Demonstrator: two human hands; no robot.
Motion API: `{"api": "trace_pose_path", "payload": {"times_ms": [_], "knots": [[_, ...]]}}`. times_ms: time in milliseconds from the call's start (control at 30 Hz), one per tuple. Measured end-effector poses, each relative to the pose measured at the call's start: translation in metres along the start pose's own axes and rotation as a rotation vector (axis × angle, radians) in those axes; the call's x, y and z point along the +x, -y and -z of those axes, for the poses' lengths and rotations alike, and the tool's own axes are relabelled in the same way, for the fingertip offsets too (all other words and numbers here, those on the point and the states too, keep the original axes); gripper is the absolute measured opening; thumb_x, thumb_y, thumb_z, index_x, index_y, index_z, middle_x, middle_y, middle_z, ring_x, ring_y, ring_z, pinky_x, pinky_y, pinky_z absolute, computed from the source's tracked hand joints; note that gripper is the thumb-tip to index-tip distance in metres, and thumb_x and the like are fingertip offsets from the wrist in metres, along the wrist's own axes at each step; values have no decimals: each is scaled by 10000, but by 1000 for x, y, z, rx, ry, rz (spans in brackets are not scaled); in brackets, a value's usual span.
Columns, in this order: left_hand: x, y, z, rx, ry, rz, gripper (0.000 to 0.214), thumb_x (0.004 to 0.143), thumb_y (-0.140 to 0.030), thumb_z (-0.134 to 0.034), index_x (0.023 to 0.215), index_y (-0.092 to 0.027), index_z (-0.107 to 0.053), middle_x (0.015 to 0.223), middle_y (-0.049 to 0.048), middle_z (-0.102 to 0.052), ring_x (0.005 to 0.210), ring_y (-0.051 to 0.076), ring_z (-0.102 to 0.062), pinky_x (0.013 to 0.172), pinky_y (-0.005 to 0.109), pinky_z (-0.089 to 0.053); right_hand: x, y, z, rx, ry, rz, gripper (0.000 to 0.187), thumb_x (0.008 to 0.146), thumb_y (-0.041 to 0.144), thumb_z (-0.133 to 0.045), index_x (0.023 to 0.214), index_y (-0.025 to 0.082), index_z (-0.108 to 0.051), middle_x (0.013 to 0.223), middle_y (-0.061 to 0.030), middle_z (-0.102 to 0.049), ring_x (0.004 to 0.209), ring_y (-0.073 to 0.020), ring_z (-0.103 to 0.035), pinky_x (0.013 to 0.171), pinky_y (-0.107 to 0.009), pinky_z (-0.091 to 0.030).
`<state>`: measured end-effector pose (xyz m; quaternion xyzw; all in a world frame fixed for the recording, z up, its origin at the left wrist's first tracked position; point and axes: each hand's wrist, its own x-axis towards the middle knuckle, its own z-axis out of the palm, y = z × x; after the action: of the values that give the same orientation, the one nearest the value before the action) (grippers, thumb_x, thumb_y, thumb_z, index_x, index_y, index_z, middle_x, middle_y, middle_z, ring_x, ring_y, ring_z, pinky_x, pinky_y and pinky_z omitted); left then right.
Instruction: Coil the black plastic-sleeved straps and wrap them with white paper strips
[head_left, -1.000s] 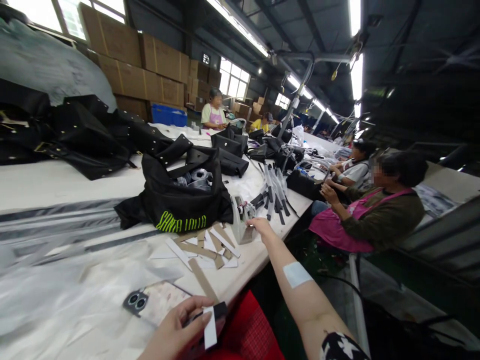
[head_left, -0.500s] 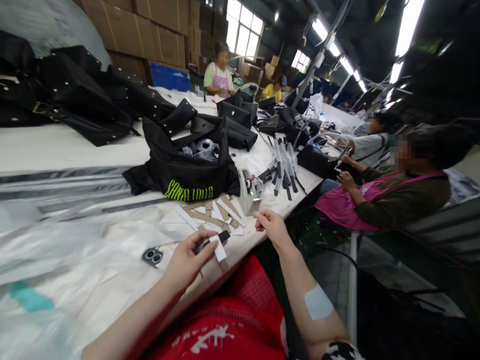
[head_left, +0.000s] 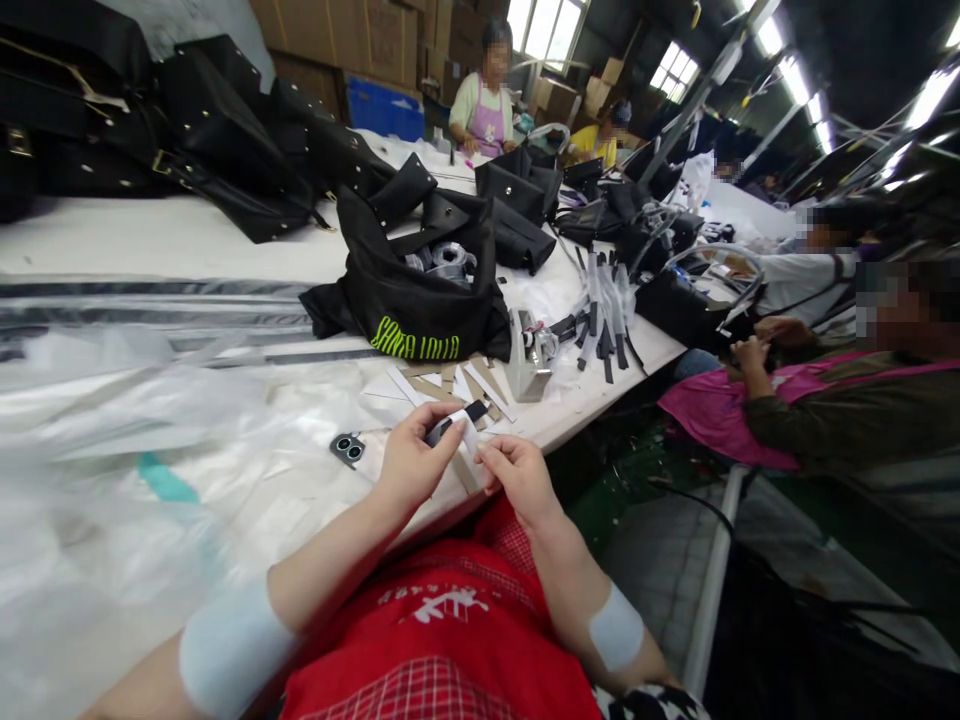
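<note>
My left hand (head_left: 416,455) is closed around a short black strap (head_left: 475,410) with a white paper strip (head_left: 470,438) laid against it. The strap's dark end sticks out past the thumb. Close beside it, my right hand (head_left: 523,480) is pinched shut, its fingertips at the lower edge of the white strip; whatever is between them is too small to make out. Just beyond the hands, white and brown card strips (head_left: 491,388) lie scattered. A tape dispenser (head_left: 529,378) stands at their right. Left of my left hand lies a phone (head_left: 369,450).
Behind the card strips sits a black bag (head_left: 420,290) with green lettering, rolls of tape inside. Black strips (head_left: 604,320) lie near the table's right edge. Clear plastic sheeting (head_left: 255,440) covers the left. A co-worker in a pink apron (head_left: 720,410) sits at the right.
My right hand has moved left from beside the tape dispenser to the strip in my left hand. The view has shifted, so the table's things appear farther right and higher.
</note>
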<state>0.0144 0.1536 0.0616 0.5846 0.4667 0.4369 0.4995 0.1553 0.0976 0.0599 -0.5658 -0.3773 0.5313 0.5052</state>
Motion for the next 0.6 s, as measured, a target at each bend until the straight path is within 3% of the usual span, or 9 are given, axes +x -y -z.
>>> {"api": "trace_pose_path", "payload": {"times_ms": [100,233,367,467,600], "knots": [[-1,-1,0,-34,-18,18,305,774,-407,-645,949,-159,-679,895,61,-716,843,205,-648,807,330,-508,2,-2,-3,-8,-23,-38,349,716,479,-699,621,160,-593,400,53,-518,338,-62,-426,374,-177,-362],[-3,-3,-3,-183,3,123,387,737,-462,-668,946,-137,-673,769,40,-688,657,159,-615,616,274,-504,6,-7,-5,-13,-23,-77,394,698,524,-710,623,159,-581,398,56,-517,335,-60,-431,374,-173,-364],[-1,-3,-4,-279,32,193,470,679,-483,-723,972,-121,-655,719,24,-666,579,130,-579,535,234,-475,10,-12,-2,39,58,-110,390,692,516,-729,700,142,-617,489,28,-600,407,-73,-522,449,-183,-425],[2,-6,-3,-237,3,173,447,698,-481,-714,963,-126,-656,744,34,-681,606,141,-600,538,231,-475,13,-15,0,97,130,-80,366,697,478,-743,797,136,-657,601,-4,-666,502,-94,-597,532,-204,-466],[-1,-13,-2,-86,-9,61,378,752,-457,-672,970,-148,-665,776,27,-698,588,137,-599,554,244,-488,17,-13,-3,110,100,-8,342,726,472,-727,771,141,-656,610,-13,-659,519,-112,-596,541,-226,-458]]}}
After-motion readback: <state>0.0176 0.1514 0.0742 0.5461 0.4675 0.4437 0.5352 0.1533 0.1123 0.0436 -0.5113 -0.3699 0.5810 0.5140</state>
